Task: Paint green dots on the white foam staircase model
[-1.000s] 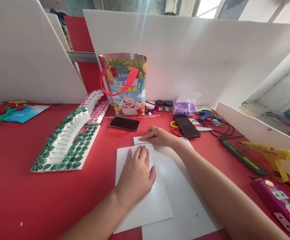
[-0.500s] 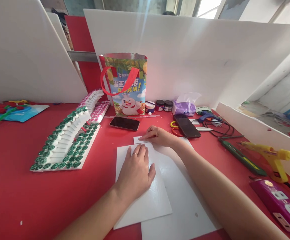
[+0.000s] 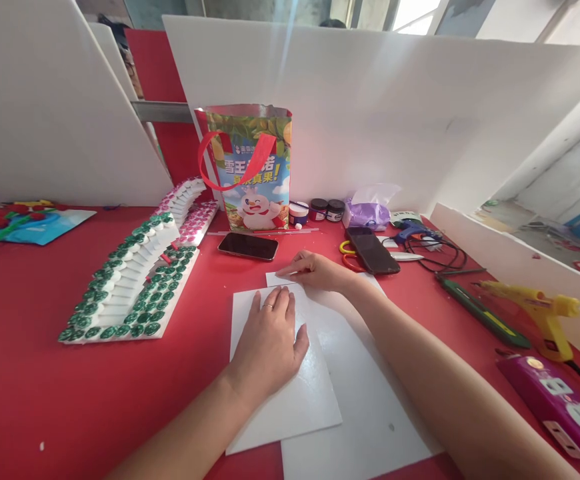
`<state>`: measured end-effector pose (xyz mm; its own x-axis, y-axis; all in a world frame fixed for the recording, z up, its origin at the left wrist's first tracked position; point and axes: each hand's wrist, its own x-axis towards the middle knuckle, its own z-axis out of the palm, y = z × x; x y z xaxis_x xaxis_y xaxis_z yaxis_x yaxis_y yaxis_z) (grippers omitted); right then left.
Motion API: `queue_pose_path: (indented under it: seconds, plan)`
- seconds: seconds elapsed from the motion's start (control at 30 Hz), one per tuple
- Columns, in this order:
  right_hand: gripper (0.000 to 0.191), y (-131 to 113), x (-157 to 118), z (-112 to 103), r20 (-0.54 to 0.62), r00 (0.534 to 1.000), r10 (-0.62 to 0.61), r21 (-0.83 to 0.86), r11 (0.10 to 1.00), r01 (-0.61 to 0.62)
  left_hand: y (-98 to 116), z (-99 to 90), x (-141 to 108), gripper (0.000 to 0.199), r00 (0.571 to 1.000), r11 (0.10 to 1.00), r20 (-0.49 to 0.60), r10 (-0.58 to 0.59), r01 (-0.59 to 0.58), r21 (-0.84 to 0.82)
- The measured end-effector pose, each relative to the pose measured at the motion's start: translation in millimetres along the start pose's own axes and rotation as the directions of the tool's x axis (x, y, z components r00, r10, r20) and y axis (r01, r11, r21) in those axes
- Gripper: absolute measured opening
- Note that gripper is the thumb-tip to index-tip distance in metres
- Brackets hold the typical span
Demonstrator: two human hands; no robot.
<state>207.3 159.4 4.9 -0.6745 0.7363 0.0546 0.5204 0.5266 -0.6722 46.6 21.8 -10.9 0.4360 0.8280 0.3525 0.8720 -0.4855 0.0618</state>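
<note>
My left hand [image 3: 270, 343] lies open and flat on a smooth white foam board [image 3: 280, 420], with a ring on one finger. This board overlaps a larger white sheet [image 3: 370, 427] that reaches under my right forearm. Beyond the board's far edge, my right hand [image 3: 315, 272] rests with its index finger stretched to the left, touching a narrow strip of white board [image 3: 275, 279]. The other fingers of that hand are bent, and its thumb is partly hidden.
A bridge-shaped model with green and pink rosettes [image 3: 155, 310] stands left. Behind are a phone [image 3: 248, 247], a printed bag [image 3: 255, 173], paint jars [image 3: 319, 210] and tissues [image 3: 367, 212]. Scissors [image 3: 353, 261], another phone [image 3: 373, 251], a cutter [image 3: 485, 313], a yellow glue gun [image 3: 545, 310] and a purple power strip [image 3: 555, 407] lie right.
The whole view has shifted very slightly. Both hands and the boards keep the same places relative to each other.
</note>
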Motion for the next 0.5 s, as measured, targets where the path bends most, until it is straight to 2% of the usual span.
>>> queue_pose_path:
  seconds: [0.3,0.5]
  plan:
    - [0.037,-5.9,11.8,-10.2,0.107,0.986,0.130,0.046,0.990,-0.136,0.6,1.5,-0.7,0.053,1.000,1.000,0.001,-0.008,0.008,0.005]
    - [0.033,-7.0,12.3,-12.0,0.106,0.987,0.122,0.044,0.991,-0.127,1.9,1.8,-0.6,0.052,1.000,1.000,0.013,-0.019,0.019,0.007]
